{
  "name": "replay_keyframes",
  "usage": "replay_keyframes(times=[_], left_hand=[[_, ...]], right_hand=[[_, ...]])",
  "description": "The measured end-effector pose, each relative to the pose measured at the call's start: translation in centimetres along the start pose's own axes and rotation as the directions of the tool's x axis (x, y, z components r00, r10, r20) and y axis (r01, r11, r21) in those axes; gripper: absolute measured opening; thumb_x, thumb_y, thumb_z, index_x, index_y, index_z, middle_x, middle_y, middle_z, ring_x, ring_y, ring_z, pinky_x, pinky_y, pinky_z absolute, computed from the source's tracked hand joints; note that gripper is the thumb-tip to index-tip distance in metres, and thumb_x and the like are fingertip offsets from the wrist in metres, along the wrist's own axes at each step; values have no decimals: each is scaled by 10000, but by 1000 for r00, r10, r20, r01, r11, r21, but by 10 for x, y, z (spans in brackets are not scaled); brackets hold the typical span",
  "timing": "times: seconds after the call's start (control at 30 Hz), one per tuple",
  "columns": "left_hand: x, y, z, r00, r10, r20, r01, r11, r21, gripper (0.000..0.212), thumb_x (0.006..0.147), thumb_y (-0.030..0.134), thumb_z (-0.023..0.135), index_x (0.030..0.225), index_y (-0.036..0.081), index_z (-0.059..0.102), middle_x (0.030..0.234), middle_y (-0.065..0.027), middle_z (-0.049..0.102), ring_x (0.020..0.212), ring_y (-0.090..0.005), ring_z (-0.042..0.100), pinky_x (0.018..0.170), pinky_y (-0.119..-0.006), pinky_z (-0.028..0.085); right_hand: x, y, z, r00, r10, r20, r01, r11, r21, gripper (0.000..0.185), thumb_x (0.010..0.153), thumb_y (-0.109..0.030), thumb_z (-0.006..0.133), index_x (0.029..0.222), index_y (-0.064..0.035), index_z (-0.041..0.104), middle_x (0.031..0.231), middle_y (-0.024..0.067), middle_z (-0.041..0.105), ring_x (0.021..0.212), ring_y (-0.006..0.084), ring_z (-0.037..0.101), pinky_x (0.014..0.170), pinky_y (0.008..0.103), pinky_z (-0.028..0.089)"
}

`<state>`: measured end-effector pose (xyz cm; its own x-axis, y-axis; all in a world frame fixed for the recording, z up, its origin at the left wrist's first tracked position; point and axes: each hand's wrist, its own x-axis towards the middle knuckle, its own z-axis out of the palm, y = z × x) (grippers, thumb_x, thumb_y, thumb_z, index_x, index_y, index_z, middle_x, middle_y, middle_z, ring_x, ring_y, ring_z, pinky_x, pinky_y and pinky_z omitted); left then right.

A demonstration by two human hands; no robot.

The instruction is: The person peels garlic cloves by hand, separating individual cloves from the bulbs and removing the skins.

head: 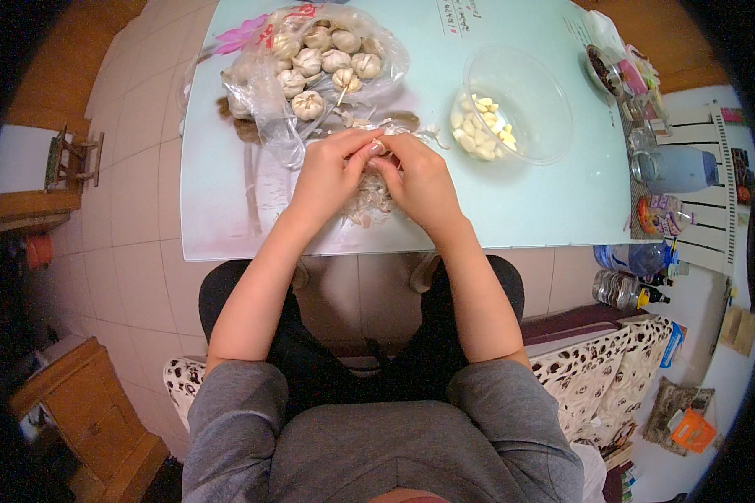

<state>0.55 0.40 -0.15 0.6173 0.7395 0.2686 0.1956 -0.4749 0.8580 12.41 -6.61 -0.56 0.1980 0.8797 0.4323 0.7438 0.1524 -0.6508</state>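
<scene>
My left hand (335,170) and my right hand (417,176) meet over the table, their fingertips pinched together on a small pale piece of garlic (378,146), mostly hidden by the fingers. Papery garlic skins (370,204) lie in a heap beneath and around both hands. Behind my left hand is a clear plastic bag (270,119), spread open, with several whole garlic bulbs (307,105) in it. To the right of my right hand, a clear round plastic bowl (544,135) holds peeled garlic cloves (478,135), gathered at its left side.
The glass-topped table (541,214) has its near edge just before my lap. Along its right side stand a small bowl of dark bits (603,70), a glass cup (643,139), a blue-tinted plastic jug (679,170) and a labelled bottle (664,215). Large water bottles (632,259) stand beyond the near right corner.
</scene>
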Motion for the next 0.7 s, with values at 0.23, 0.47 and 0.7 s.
replay_keyframes(times=[0.23, 0.47, 0.7], left_hand=[[-2, 2, 8, 978, -205, -37, 191, 955, -228, 194, 749, 61, 571, 934, 13, 607, 858, -129, 625, 726, -136, 600, 647, -225, 456], [-5, 10, 11, 955, -241, -171, 206, 958, -199, 168, 742, 66, 584, 898, 20, 626, 827, -112, 633, 708, -120, 592, 646, -219, 455], [1, 6, 3, 911, -371, -179, 279, 876, -394, 144, 829, 86, 478, 842, -38, 549, 732, -80, 594, 632, -120, 559, 561, -220, 457]], right_hand=[[0, -3, 0, 995, 92, -25, -92, 995, 26, 113, 705, -70, 557, 809, -28, 571, 736, 123, 566, 659, 287, 557, 588, 351, 454], [-3, -5, 6, 993, 13, -119, -28, 993, -119, 95, 690, -72, 576, 774, -28, 570, 709, 106, 565, 617, 263, 560, 538, 337, 457], [6, -4, -2, 936, 339, -96, -284, 887, 365, 126, 709, -63, 591, 829, -38, 620, 688, 71, 557, 551, 158, 524, 494, 267, 418]])
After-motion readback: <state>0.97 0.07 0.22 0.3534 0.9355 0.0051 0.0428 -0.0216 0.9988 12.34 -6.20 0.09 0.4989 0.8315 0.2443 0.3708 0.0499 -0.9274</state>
